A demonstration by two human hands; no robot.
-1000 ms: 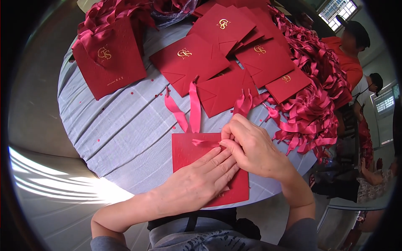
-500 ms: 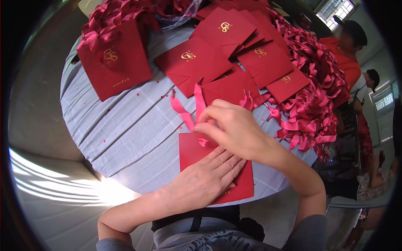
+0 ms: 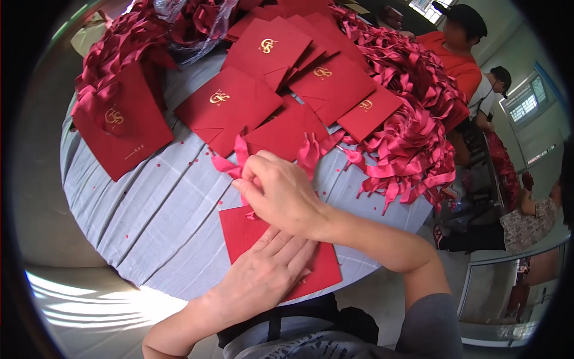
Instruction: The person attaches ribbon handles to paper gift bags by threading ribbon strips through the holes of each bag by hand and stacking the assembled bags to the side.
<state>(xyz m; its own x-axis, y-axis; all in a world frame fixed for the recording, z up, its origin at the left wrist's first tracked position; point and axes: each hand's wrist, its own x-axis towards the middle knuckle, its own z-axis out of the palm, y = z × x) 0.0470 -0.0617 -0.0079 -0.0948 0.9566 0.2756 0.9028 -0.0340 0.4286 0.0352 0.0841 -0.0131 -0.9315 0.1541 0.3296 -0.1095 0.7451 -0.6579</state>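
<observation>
A flat red paper bag (image 3: pixel 326 267) lies at the table's near edge. My left hand (image 3: pixel 269 269) rests flat across it, fingers stretched out and pressing it down. Above that bag's far end, my right hand (image 3: pixel 278 191) is closed in a pinch on a pink-red ribbon (image 3: pixel 240 158). Ribbon tails stick out beyond the fingers, and a short loop shows below them near the bag's top edge. My fingers hide where the ribbon meets the bag. Another bunched ribbon (image 3: pixel 308 157) lies just past my right hand.
Several red bags with gold emblems (image 3: pixel 230 107) overlap at the table's far side. A heap of ribbons (image 3: pixel 412 140) spreads along the right. At far left stands a red bag (image 3: pixel 128 140) under more ribbons. Clear plastic (image 3: pixel 206 39) lies behind. Other people (image 3: pixel 457 54) are off to the right.
The whole view has shifted, so the table's things sit further left. The ribbon tails beyond my right hand are now bent and bunched closer to it. My left hand stays flat on the bag.
</observation>
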